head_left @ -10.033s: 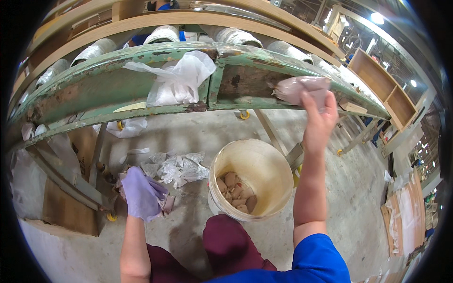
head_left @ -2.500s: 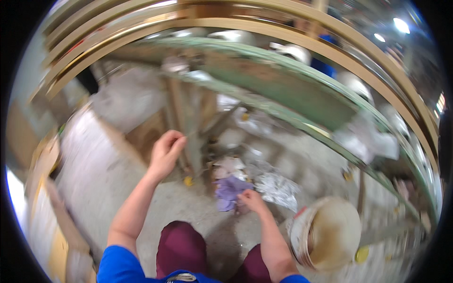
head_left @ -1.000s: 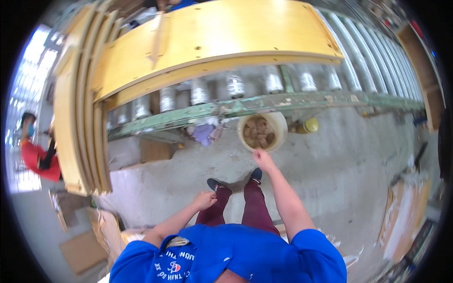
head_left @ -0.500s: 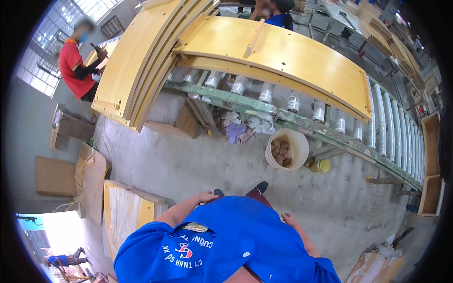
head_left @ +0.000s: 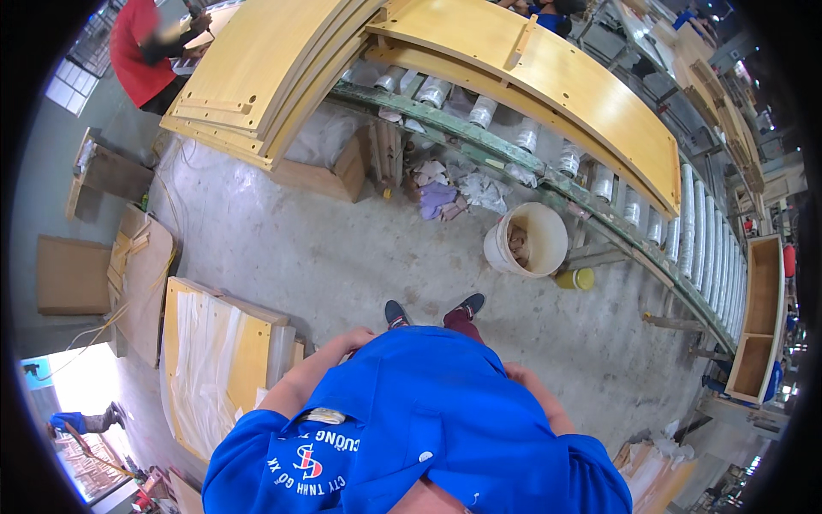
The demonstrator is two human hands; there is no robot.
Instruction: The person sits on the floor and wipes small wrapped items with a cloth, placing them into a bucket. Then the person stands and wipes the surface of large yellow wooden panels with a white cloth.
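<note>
My left hand [head_left: 357, 337] hangs beside the left side of my blue shirt [head_left: 428, 403], with its fingers mostly hidden at the cloth's edge. On the other side, my right hand [head_left: 516, 372] is near the shirt's right edge, and its fingers are covered too. Neither hand visibly holds anything. Ahead of me, yellow wooden panels [head_left: 591, 73] with drilled holes and a cross strip lie on a roller conveyor [head_left: 479, 135]. Left of them, a stack of similar panels [head_left: 257, 64] overhangs the floor.
A white bucket [head_left: 548, 244] with brown scraps stands under the conveyor's near edge, beside a yellow can [head_left: 575, 278]. Rags [head_left: 438, 199] lie on the floor. Plastic-wrapped panels [head_left: 201, 360] are at my left. A person in red [head_left: 137, 60] works beyond the stack.
My view has shifted; the panels, conveyor and bucket now appear higher. My left hand has moved slightly back beside the shirt, and the right hand's fingers are now more hidden.
</note>
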